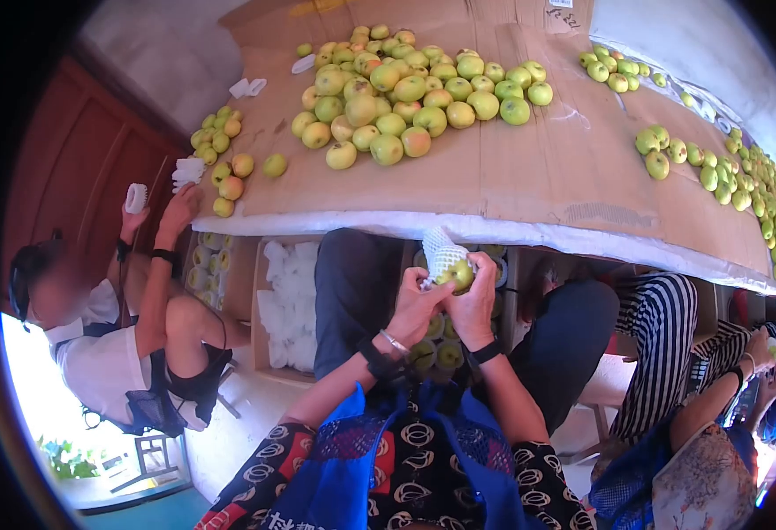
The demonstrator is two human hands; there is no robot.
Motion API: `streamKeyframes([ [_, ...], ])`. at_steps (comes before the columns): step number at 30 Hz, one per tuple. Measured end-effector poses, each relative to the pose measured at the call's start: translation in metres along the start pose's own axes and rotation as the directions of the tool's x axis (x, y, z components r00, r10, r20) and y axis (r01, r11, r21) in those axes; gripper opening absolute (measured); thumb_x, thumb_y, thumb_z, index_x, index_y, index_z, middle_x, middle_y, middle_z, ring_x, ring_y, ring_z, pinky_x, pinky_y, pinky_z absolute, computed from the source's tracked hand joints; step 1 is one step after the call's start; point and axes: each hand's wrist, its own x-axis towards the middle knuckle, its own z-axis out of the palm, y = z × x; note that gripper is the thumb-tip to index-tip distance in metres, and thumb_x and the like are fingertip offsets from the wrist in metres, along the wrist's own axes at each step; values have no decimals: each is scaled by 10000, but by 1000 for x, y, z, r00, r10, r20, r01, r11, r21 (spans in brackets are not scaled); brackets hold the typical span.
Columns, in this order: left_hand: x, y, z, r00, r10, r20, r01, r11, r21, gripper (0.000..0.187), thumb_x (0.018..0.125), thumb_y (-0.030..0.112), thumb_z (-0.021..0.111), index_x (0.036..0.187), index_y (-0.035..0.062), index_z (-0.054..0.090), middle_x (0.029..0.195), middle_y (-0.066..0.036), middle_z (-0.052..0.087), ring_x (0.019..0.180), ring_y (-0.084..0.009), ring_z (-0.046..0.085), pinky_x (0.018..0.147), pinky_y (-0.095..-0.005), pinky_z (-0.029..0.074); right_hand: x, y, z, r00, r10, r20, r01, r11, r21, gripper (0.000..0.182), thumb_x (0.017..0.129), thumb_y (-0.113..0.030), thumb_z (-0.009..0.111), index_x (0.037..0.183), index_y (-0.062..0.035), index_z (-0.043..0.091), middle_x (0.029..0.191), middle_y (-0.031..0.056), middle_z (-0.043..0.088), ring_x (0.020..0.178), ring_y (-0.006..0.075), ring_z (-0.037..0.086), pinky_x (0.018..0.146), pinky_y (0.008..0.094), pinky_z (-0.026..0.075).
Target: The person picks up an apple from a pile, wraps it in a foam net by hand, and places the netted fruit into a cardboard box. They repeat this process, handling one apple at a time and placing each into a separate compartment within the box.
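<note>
- Yellow-green, round, smooth-skinned apple point(459, 278): held above the lap, just near of the cardboard-covered table point(529, 177); its far-left part lies against the sleeve, the near-right face is bare.
- White, tapered, foam-mesh sleeve point(442, 248): long axis slants near-right to far-left; narrow end points far & slightly left, wide end meets the apple. Apple itself approx. round, no clear long axis; stem direction can't be told.
- L hand point(412, 307): fingers curled narrow at the sleeve's wide end, thumb on the apple's near side.
- R hand point(473, 314): fingers curved round the apple's right side, holding it.
- Technique (judged): keep R grip firm but light — bruising risk; w/ L fingertips spread the mesh rim evenly & work it round the fruit, apple centred on the sleeve's axis. Pulling one edge only could twist or tear the mesh.
</note>
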Motion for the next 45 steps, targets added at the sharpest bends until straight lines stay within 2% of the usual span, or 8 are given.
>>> streamKeyframes([
  [8,3,20,-28,992,107,61,-86,956,-282,462,796,55,565,1209,97,361,1124,-67,506,991,-157,518,804,-298,442,-1,2,6,932,233,278,-361,671,648,356,744,35,590,1071,-4,456,1088,105,504,965,150,523,773,266,473],
  [18,-10,22,-14,976,158,152,-107,949,-296,456,834,42,533,1229,137,327,1174,-68,468,1027,-176,511,848,-376,449,4,-4,-3,996,64,64,-82,943,323,154,711,26,601,850,-12,548,858,81,570,638,143,537,575,238,441],
  [29,-1,26,-18,971,235,50,-197,897,-396,398,828,-30,476,1185,73,334,1110,-71,498,1020,-179,521,837,-339,471,-5,-12,-7,962,-147,232,92,968,232,142,659,19,640,781,-35,591,821,75,552,715,165,549,583,242,435],
  [34,2,26,-22,847,531,-4,-520,832,194,421,728,-59,565,1104,51,411,1081,-94,512,956,-156,549,794,-287,472,-2,-13,-12,911,247,330,-352,882,312,345,657,-103,708,942,-28,528,887,71,557,820,184,569,657,280,471],
  [38,-7,31,-13,862,508,5,-433,730,529,457,674,-7,674,1065,53,444,1045,-75,543,937,-171,555,762,-290,467,-2,-11,-5,905,216,366,-381,795,472,528,690,-108,706,1114,-23,404,1072,91,496,899,162,555,735,282,492],
  [40,-12,37,-7,780,613,128,-454,414,789,477,654,7,683,1074,30,456,1062,-92,551,908,-173,575,746,-291,477,-8,6,2,898,243,367,-421,721,551,525,700,-84,693,1124,-19,391,1076,97,492,919,158,546,756,283,489],
  [43,-17,46,1,612,683,400,-606,80,791,448,667,8,665,1074,14,477,1056,-113,564,895,-193,591,734,-288,488,-7,12,2,876,303,375,-481,587,651,525,716,-41,671,1144,-16,369,1078,104,489,949,153,532,779,279,484],
  [45,-23,53,5,680,656,327,-611,260,748,415,676,6,654,1059,16,495,1042,-120,571,911,-215,589,736,-284,490,-3,8,-3,852,351,389,-522,524,673,527,724,-20,661,1154,-19,356,1075,105,495,960,144,528,782,268,484],
])
